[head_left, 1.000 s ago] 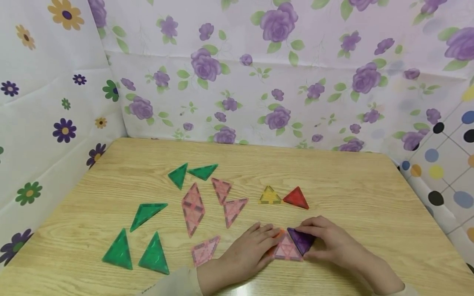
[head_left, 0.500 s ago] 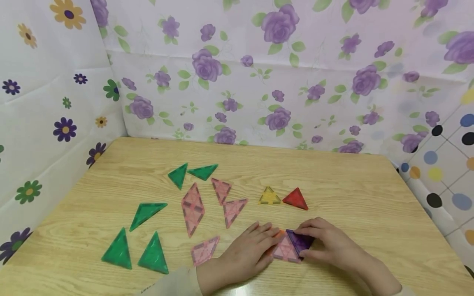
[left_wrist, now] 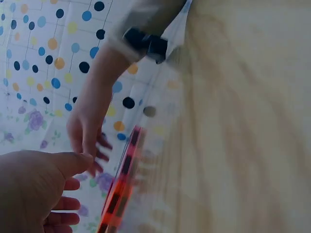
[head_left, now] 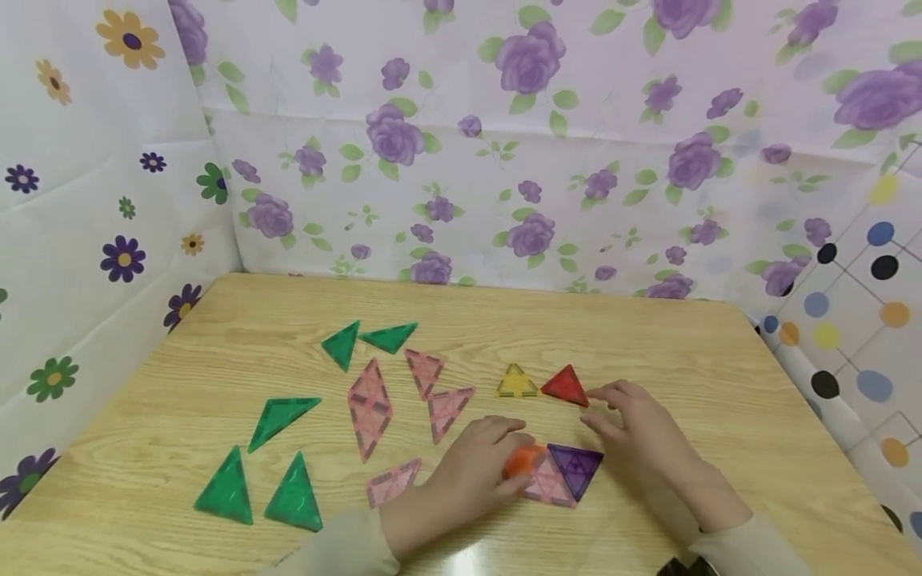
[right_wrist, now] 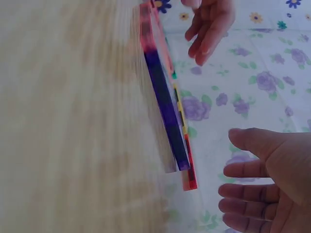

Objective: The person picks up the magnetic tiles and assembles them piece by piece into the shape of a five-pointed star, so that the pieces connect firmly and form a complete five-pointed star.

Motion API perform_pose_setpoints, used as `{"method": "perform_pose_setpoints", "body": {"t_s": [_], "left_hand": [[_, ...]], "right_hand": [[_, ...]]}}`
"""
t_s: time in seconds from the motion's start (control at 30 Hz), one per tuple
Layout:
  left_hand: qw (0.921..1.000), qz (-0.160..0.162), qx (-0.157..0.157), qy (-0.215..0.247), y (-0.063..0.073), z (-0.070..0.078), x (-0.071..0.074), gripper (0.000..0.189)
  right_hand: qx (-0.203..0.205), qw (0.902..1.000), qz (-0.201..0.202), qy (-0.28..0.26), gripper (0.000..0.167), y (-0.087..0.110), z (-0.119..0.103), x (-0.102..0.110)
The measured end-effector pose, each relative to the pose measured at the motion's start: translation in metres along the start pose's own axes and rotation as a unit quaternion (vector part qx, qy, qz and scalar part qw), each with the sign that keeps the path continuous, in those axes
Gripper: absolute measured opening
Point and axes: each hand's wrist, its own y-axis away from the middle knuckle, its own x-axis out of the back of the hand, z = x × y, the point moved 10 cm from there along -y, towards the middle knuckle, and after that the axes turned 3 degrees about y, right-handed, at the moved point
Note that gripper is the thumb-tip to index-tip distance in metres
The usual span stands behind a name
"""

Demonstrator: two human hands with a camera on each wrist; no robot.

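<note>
An orange triangular magnetic tile [head_left: 525, 461], a pink one [head_left: 551, 484] and a purple one [head_left: 576, 466] lie edge to edge on the table. My left hand [head_left: 475, 464] hovers beside the orange tile, fingers loosely bent and partly overlapping it. In the left wrist view, thumb and fingers of the left hand [left_wrist: 39, 189] are apart from the tile row. My right hand [head_left: 641, 424] reaches toward a red triangle tile [head_left: 567, 386], fingertips right at its corner. A yellow triangle tile [head_left: 516, 382] lies left of the red one. The right wrist view shows the right hand [right_wrist: 272, 179] holding nothing.
Several green triangle tiles [head_left: 294, 496] spread over the left of the wooden table [head_left: 684, 344]. Pink tiles [head_left: 370, 410] lie mid-table, one [head_left: 392, 482] partly behind the left forearm. Flower-print cloth [head_left: 432, 208] hangs behind the table, with dotted cloth [head_left: 850, 320] at right.
My right hand has let go of the purple tile and moved up toward the red tile. My left hand has lifted its fingers off the orange tile, uncovering more of it. The view has shifted slightly.
</note>
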Motion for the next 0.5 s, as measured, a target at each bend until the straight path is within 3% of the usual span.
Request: {"method": "perform_pose_setpoints", "body": {"t_s": [0.13, 0.27, 0.5], "left_hand": [[0.9995, -0.015, -0.027, 0.002, 0.000, 0.013, -0.010, 0.045], [0.9966, -0.022, -0.073, -0.032, 0.003, 0.022, -0.020, 0.043], [0.9867, -0.007, -0.134, -0.092, 0.005, 0.028, -0.026, 0.029]], "right_hand": [[-0.014, 0.9997, -0.011, 0.019, 0.044, -0.018, 0.008, -0.007], [-0.017, 0.9980, -0.033, 0.051, 0.052, -0.033, 0.014, -0.019], [0.030, 0.9923, -0.050, 0.110, 0.049, -0.045, 0.009, -0.031]]}}
